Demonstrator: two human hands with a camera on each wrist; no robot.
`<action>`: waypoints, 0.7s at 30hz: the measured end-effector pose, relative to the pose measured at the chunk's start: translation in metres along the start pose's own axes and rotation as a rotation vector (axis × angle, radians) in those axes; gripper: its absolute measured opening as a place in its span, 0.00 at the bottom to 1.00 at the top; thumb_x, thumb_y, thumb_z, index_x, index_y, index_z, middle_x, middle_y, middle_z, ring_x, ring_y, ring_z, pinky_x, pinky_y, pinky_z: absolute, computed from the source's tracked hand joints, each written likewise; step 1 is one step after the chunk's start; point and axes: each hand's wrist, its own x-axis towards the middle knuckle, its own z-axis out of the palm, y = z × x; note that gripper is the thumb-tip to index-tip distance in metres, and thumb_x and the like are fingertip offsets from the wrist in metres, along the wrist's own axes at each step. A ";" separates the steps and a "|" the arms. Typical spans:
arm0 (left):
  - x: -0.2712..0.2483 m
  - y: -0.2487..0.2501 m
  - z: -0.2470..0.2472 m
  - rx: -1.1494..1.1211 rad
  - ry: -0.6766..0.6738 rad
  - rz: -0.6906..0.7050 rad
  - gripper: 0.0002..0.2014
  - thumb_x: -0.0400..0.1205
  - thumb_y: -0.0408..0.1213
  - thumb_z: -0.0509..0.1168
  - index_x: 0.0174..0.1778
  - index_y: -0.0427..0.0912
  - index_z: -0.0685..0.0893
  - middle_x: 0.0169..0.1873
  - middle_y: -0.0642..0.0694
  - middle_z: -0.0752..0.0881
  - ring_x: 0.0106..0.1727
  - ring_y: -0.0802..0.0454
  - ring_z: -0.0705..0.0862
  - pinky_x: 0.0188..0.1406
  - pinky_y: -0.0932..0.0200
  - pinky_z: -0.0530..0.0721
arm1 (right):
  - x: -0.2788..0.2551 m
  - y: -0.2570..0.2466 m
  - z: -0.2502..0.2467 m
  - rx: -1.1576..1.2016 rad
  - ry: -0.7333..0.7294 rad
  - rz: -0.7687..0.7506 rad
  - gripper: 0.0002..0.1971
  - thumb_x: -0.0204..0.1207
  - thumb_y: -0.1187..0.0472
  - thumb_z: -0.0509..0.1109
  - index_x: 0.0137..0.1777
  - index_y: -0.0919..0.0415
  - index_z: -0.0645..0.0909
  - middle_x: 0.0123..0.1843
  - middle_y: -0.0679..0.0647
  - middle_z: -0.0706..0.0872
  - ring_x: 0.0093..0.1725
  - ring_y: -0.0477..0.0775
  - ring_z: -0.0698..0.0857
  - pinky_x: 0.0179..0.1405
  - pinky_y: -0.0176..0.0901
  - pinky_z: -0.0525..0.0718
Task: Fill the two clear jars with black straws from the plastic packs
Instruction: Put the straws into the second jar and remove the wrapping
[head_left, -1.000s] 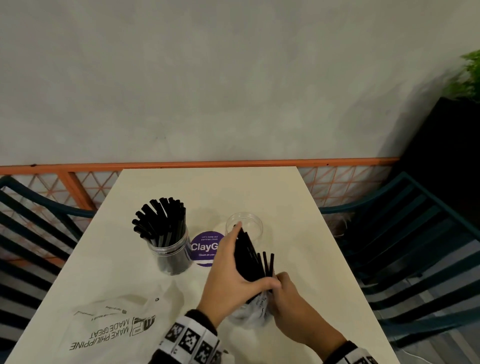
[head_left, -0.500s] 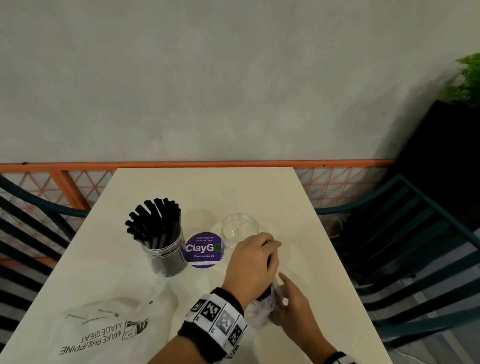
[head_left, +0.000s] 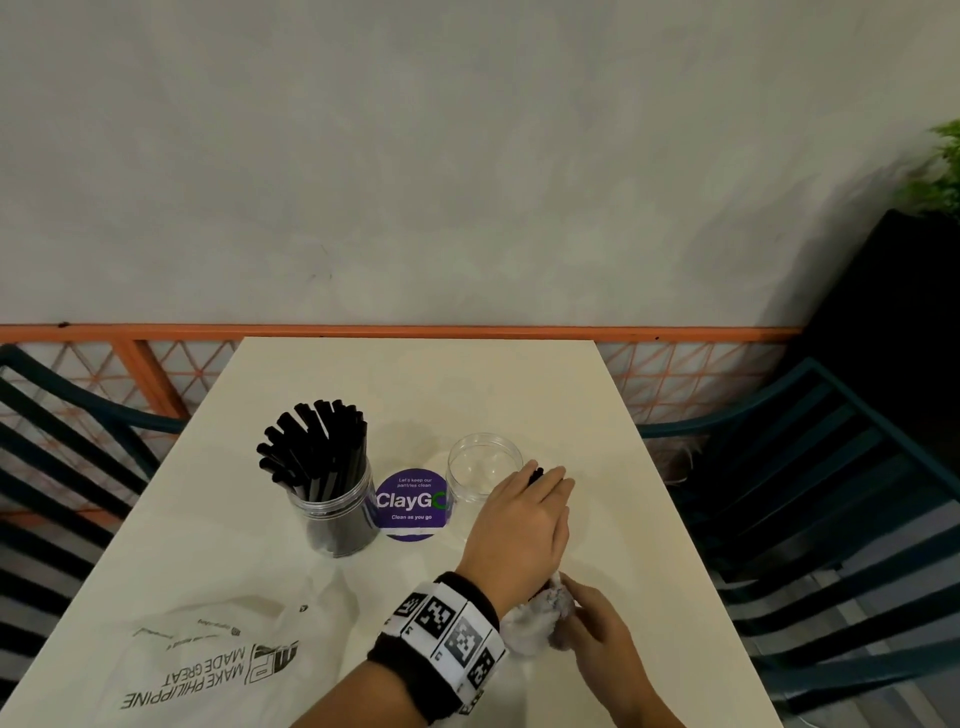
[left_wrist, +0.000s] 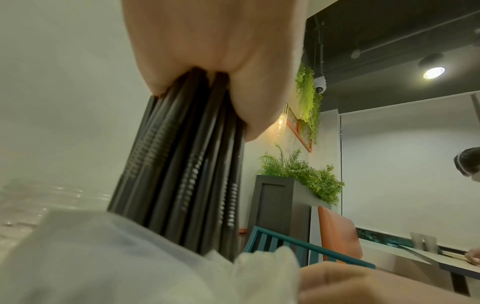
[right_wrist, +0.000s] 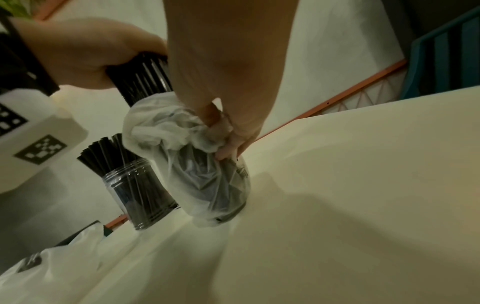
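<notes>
My left hand (head_left: 524, 525) grips a bundle of black straws (left_wrist: 187, 160) near their upper ends, fingers wrapped round them; only the straw tips (head_left: 535, 475) show past the knuckles in the head view. The bundle's lower part sits in a crumpled clear plastic pack (right_wrist: 207, 174) standing on the table (head_left: 467, 395). My right hand (head_left: 597, 623) pinches the bunched plastic (head_left: 540, 618) beside the straws (right_wrist: 140, 80). An empty clear jar (head_left: 484, 470) stands just beyond my left hand. Left of it a second jar (head_left: 337, 514), also seen as the filled jar (right_wrist: 140, 191), holds many black straws.
A purple round ClayGo sticker (head_left: 410, 504) lies between the jars. An emptied printed plastic pack (head_left: 208, 660) lies at the near left. Teal slatted chairs (head_left: 831, 519) flank the table, an orange rail (head_left: 415, 332) runs behind it, and a dark planter (head_left: 904, 312) stands at right.
My left hand turned over and closed round the straw bundle, covering it from above. The plastic pack has bunched lower around the straws, with my right hand pinching it.
</notes>
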 end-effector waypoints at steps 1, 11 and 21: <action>0.000 -0.002 0.000 -0.005 0.003 -0.004 0.18 0.77 0.43 0.53 0.56 0.48 0.85 0.56 0.55 0.88 0.59 0.53 0.85 0.55 0.60 0.85 | -0.001 0.000 -0.002 0.013 -0.069 0.030 0.23 0.72 0.61 0.65 0.69 0.55 0.74 0.63 0.52 0.79 0.59 0.48 0.81 0.54 0.41 0.85; -0.023 -0.015 -0.014 -0.401 0.079 -0.016 0.16 0.82 0.40 0.54 0.60 0.50 0.83 0.55 0.52 0.85 0.62 0.60 0.77 0.66 0.72 0.69 | 0.005 -0.013 -0.016 -0.063 0.079 -0.068 0.14 0.74 0.72 0.69 0.39 0.50 0.85 0.36 0.60 0.89 0.33 0.48 0.85 0.35 0.44 0.85; -0.029 -0.024 -0.024 -0.632 0.449 -0.244 0.18 0.79 0.60 0.54 0.62 0.60 0.73 0.71 0.69 0.68 0.76 0.57 0.67 0.74 0.64 0.65 | -0.005 -0.092 -0.038 0.103 0.156 -0.257 0.08 0.77 0.69 0.66 0.48 0.58 0.84 0.40 0.56 0.89 0.38 0.44 0.84 0.32 0.36 0.83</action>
